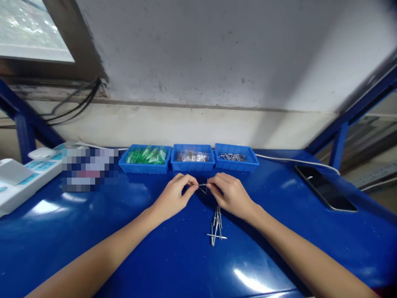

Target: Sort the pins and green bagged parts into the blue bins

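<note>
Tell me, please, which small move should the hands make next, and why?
Probably bring the right hand slightly closer to the left hand along the thin metal rod: both seem to pinch it from opposite sides, leaving a short stretch visible between them.

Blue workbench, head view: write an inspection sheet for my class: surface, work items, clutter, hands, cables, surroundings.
Surface: glossy blue workbench, reflecting light.
Work items: thin silver metal rod; pile of loose silver metal rods; three blue plastic bins holding green packets, clear packets and silver metal pieces.
Clutter: flat black phone; long white power strip; pixelated flat item.
Hands: left hand pinches the rod; right hand touches its other end.
Cables: thin white cable; black cables near window.
Surroundings: pale wall; window; blue metal frame.
</note>
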Available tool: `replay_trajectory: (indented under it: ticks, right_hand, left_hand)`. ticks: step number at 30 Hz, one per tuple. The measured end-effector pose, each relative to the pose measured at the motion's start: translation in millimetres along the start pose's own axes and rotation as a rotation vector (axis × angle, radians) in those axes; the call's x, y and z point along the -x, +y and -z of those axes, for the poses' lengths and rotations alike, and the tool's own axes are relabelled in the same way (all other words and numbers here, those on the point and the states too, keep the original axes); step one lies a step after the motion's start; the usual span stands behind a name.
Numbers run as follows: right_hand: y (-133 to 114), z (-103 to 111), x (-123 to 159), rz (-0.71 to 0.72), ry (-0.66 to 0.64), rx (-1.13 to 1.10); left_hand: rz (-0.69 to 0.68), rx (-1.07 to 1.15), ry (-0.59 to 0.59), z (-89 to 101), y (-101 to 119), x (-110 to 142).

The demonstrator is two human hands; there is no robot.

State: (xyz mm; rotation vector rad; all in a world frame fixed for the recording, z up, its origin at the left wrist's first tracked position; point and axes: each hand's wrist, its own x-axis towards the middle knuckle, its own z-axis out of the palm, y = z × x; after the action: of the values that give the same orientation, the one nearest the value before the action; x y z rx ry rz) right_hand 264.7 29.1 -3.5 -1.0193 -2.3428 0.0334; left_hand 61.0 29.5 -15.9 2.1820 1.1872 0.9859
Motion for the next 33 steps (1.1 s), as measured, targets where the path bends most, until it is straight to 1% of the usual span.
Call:
replay_trajectory:
  ticks: [2,7,10,14,17,22,26,30,33]
  right_hand:
    - [-0.8,0.4,-0.1,0.013,-0.004,-0.01]
    - [-3.3,0.2,-0.5,0.042,-0.034,0.038]
    - [-3.2,0.5,-0.7,0.04,-0.027,0.051]
    - [-4.4,-0.1,-1.7,0.026,-0.025,0.016]
    - [-5.6,-1.5,-2.9,0.024,0.005,-0.022]
    - [-3.6,-3.8,-3.0,0.031,0.019,-0.04]
    - [-0.5,-3.6,-1.2,0.011,0.017,-0.034]
    - [1.3,-1.8,0.0,-0.012,0.012,-0.062]
    - [1.8,-0.1,-0.3,0.003,0.014,-0.077]
  left_hand:
    - [-0.011,-0.018,0.015,-0.2,0.2,-0.3]
    - [-0.018,-0.044,-0.017,0.6,1.8,0.9]
    - [-0.012,-0.027,0.023,0.6,2.9,2.0]
    - [-0.019,-0.033,0.031,1.9,4.8,1.9]
    - [-0.018,-0.059,0.035,3.9,5.4,1.0]
    - [-0.011,-0.064,-0.002,4.7,3.1,0.4]
    - [0.0,-0.008,0.027,2.7,2.6,1.0]
    - [-0.008,-0.028,0.026,2.8,3.8,1.1]
    - [0.008,-0.033,0.034,3.9,4.2,0.8]
